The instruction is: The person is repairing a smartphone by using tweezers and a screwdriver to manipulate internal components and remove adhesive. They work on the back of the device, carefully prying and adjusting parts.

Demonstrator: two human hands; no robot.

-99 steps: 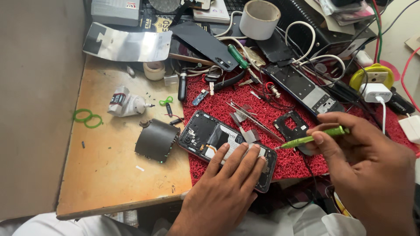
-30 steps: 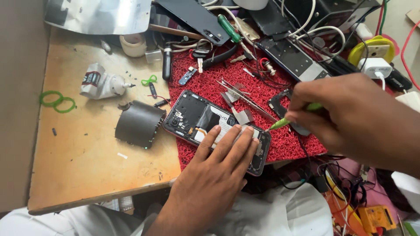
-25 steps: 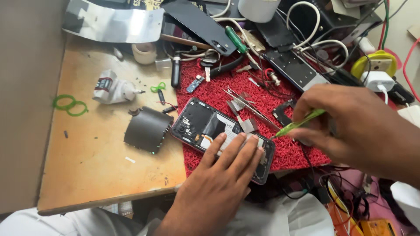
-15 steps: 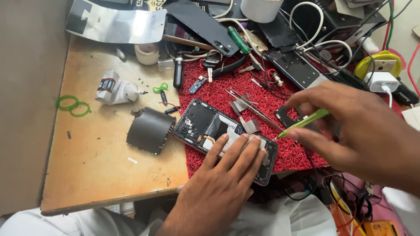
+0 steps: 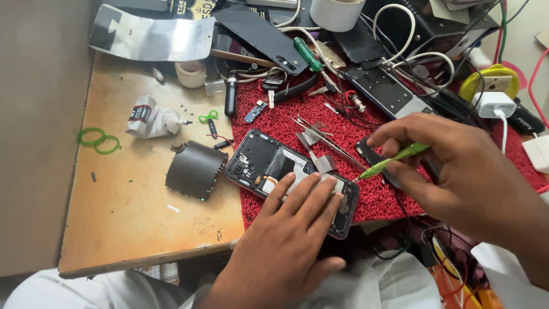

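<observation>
Our left hand (image 5: pixel 286 229) lies open, fingers flat on the phone (image 5: pixel 269 166) at mat (image 5: pixel 383 200) centre. At 3 o'clock, our right hand (image 5: pixel 457 166) pinches a green tool (image 5: pixel 394 160), tip beside the phone.

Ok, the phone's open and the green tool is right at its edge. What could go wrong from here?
The green tool tip sits at the opened phone's exposed edge; a slip could gouge the parts inside. The left hand pins only the near end, so the phone might pivot on the red mat. Loose tweezers and small parts lie close to the right hand and could be knocked off.
</observation>
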